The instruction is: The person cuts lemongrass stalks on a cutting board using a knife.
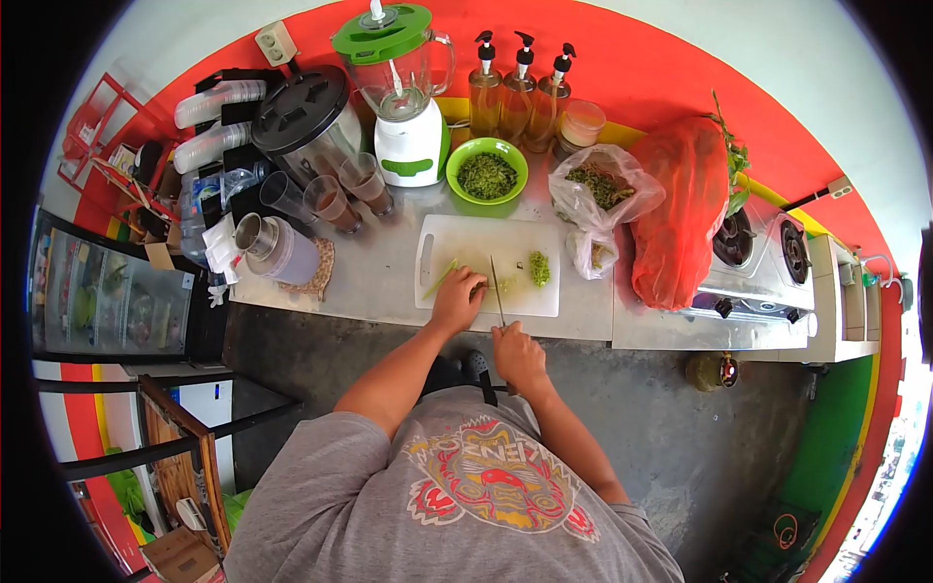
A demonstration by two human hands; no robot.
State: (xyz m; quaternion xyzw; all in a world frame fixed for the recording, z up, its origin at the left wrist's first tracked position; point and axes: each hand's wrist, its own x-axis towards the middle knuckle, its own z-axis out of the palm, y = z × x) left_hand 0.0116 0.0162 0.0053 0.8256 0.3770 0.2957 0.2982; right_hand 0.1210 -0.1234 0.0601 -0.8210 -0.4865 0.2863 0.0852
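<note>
Your one view comes from the camera on your head, looking forward and steeply down past your shirt (pixel 330 486), which fills the bottom middle at close range. The table (pixel 379 267) lies farther off, its near edge crossing mid-picture and its far edge backed by the wall (pixel 641 83). The cutting board (pixel 457 238), by the near edge, sits near the picture's centre. The wide lens bends straight lines, darkens the corners and takes in floor (pixel 641 408) below you.
</note>
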